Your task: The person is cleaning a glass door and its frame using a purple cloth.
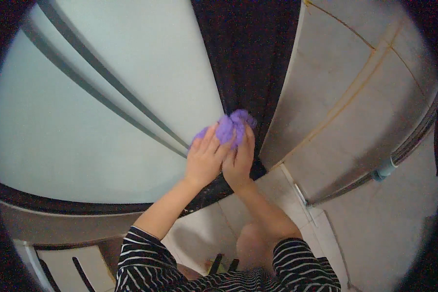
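A crumpled purple cloth (225, 130) is bunched under both of my hands at the edge of a large pale panel (124, 157). My left hand (205, 155) presses its part of the cloth near the panel's right corner, fingers bent over it. Beside it, nearly touching, my right hand (239, 157) grips the cloth's right side, over the dark strip (237, 65) next to the panel. Two grey bands (106, 78) cross the panel and run down towards my left hand. My palms and part of the cloth are hidden.
A beige tiled wall (325, 84) with yellowish joint lines rises to the right. Lower right, a cable or hose (343, 191) with a pale blue fitting (384, 171) runs along it. A dark frame edge (76, 207) borders the panel below. Light floor tiles (200, 233) lie beneath my arms.
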### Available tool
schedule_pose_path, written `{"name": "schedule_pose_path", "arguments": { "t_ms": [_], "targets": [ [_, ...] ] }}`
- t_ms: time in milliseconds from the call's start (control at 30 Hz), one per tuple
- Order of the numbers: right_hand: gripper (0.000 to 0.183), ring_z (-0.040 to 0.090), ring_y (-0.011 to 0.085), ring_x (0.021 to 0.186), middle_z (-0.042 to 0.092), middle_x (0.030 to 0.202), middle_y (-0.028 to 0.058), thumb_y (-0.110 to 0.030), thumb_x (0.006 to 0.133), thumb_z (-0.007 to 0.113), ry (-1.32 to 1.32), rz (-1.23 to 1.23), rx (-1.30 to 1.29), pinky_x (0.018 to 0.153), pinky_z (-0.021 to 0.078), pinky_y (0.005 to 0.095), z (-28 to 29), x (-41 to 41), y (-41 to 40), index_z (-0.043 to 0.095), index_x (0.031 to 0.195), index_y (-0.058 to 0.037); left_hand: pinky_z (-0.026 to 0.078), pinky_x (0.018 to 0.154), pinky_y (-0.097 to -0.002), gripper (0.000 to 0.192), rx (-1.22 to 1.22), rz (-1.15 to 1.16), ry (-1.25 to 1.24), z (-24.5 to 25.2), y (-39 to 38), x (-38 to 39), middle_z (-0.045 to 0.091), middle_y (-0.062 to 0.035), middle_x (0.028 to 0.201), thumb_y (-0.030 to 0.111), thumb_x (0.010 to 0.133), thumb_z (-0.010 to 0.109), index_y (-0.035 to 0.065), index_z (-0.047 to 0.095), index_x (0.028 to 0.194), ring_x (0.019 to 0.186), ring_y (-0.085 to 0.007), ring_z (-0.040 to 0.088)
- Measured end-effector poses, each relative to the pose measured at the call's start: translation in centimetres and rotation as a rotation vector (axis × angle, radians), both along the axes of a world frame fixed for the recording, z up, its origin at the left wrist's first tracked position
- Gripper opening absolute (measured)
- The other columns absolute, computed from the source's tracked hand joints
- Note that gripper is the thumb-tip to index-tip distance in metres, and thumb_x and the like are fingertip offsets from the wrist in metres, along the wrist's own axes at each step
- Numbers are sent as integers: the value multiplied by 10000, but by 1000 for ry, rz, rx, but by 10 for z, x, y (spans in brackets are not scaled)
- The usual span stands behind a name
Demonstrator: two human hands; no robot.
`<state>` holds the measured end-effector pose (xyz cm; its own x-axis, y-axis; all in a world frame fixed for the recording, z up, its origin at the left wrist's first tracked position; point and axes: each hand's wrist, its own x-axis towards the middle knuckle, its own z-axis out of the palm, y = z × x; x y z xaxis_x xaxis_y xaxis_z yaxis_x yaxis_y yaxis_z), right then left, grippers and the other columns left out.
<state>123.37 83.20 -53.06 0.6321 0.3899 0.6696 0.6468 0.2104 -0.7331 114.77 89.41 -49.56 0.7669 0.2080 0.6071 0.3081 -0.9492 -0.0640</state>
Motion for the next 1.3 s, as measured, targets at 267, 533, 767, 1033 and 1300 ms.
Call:
{"name": "schedule_pose_path", "arguments": {
  "t_ms": [267, 533, 767, 1033, 1300],
  "targets": [
    [507, 170, 470, 1326, 176, 1451, 291, -235, 942, 410, -423, -61, 155, 1090, 95, 516, 159, 70, 35, 325, 1363, 35, 289, 897, -408, 410, 290, 248, -363, 124, 6, 53, 487, -119, 1261, 206, 782, 559, 195, 597, 1191, 1234, -312, 416],
    [592, 228, 446, 1318, 251, 1439, 232, -303, 859, 516, -279, -99, 268, 1082, 167, 533, 101, 85, 50, 324, 1364, -60, 325, 917, -389, 286, 357, 63, -214, 93, 20, 62, 533, -18, 1231, 207, 771, 552, 217, 640, 1042, 1244, -210, 426],
    [777, 121, 383, 1372, 154, 1456, 270, -354, 876, 513, -33, -154, -380, 1129, 62, 452, -76, 49, 25, 130, 1390, 85, 297, 1026, -327, 325, 159, -115, 350, -34, 23, 26, 488, -27, 1308, 199, 781, 521, 144, 609, 1089, 1334, -165, 314],
    [920, 10, 459, 1363, -45, 1469, 300, -441, 864, 520, 230, 58, -141, 1109, 31, 518, -51, -12, 63, -44, 1426, 19, 292, 1048, -307, 295, 16, -52, 332, -34, 60, -32, 445, -11, 1375, 170, 783, 514, 138, 607, 1061, 1335, -115, 302],
    [845, -11, 523, 1336, -19, 1446, 347, -403, 847, 486, -322, -17, -43, 1025, 31, 669, 13, -56, 113, 19, 1435, -15, 352, 948, -305, 284, 283, 148, 111, 24, 94, -127, 484, 59, 1349, 169, 777, 544, 246, 623, 1038, 1238, -94, 427]
  ]
}}
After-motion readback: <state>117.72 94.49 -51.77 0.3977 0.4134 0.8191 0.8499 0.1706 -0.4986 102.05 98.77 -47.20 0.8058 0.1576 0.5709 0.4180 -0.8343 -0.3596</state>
